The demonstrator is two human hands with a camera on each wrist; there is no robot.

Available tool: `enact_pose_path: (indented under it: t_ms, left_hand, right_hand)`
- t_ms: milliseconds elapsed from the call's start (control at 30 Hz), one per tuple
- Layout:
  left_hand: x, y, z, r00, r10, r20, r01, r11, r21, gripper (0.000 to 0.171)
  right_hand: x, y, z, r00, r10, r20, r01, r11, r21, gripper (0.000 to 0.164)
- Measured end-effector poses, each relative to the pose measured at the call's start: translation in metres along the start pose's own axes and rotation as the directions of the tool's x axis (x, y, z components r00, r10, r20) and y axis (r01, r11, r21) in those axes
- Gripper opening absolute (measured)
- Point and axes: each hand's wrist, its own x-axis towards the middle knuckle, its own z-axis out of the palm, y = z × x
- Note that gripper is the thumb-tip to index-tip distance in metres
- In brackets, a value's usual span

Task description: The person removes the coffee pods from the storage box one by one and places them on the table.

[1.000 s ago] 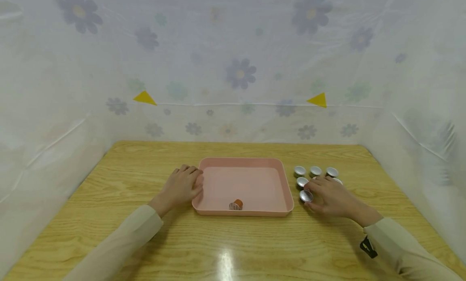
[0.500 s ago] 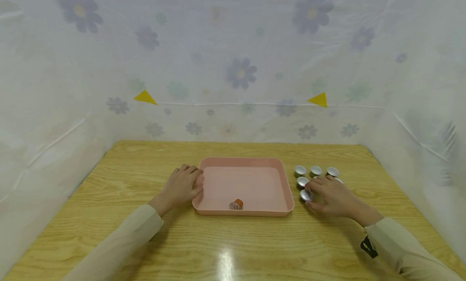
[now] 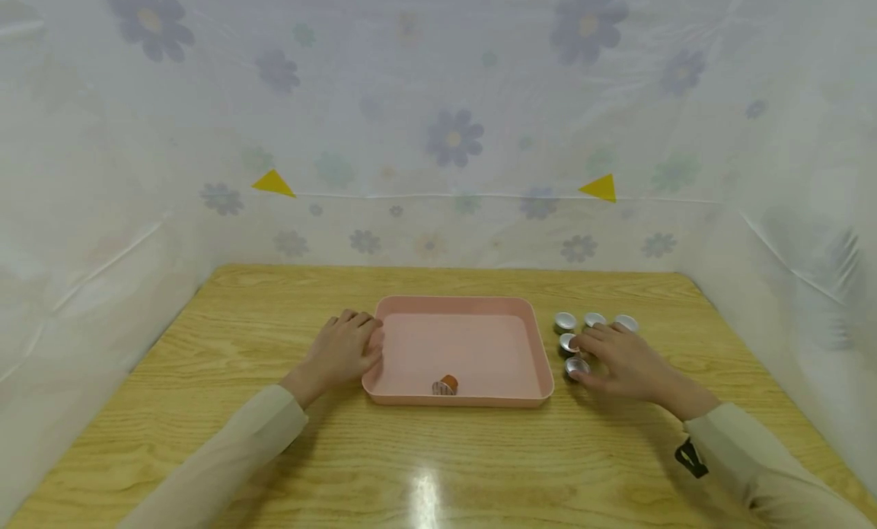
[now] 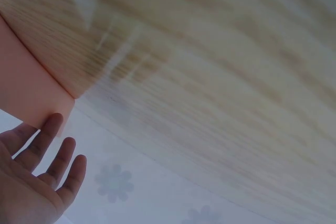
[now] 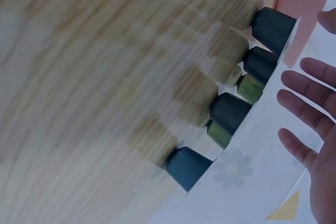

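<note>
My left hand (image 3: 342, 346) rests on the left rim of a pink tray (image 3: 455, 339). In the left wrist view its fingers (image 4: 46, 135) are loosely bent and touch the tray's outer corner. Inside the tray, by its front wall, one orange coffee capsule (image 3: 448, 384) lies on its side. My right hand (image 3: 620, 365) hovers over several coffee capsules with silver lids, its fingers (image 5: 304, 109) spread and apart from them in the right wrist view. Nearest its thumb stands a dark capsule (image 5: 273, 30). Green capsules (image 5: 251, 88) stand among the dark ones. The hand hides part of the group in the head view.
All this stands on a wood-grain table (image 3: 356, 468). Behind it hangs a white flower-print sheet (image 3: 438, 232) with two yellow triangles (image 3: 600, 188) on it, and pale sheeting (image 3: 788, 232) closes in the sides.
My right hand has risen a little from the capsules, shifting slightly away from me. The left hand, the tray and the orange capsule have stayed put.
</note>
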Motion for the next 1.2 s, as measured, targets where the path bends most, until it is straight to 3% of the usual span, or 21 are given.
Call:
enact_pose_path:
  t_ms: [400,733,1200]
  left_hand:
    - [0.000,0.000,-0.001,1.000,0.004,-0.002,-0.004,1.000,-0.005,0.040]
    - [-0.001,0.001,-0.002,1.000,0.005,-0.002,-0.006,1.000,-0.007,0.040]
    - [0.000,0.000,0.000,1.000,0.010,-0.009,-0.010,1.000,0.000,0.039]
  right_hand:
    - [0.021,-0.010,0.006,0.996,-0.080,-0.045,0.082,0.996,0.043,0.037]
    - [0.042,-0.024,0.013,0.992,-0.128,-0.018,0.128,0.991,0.044,0.038]
    - [0.073,-0.046,0.025,0.966,-0.255,-0.041,0.256,0.966,0.041,0.039]
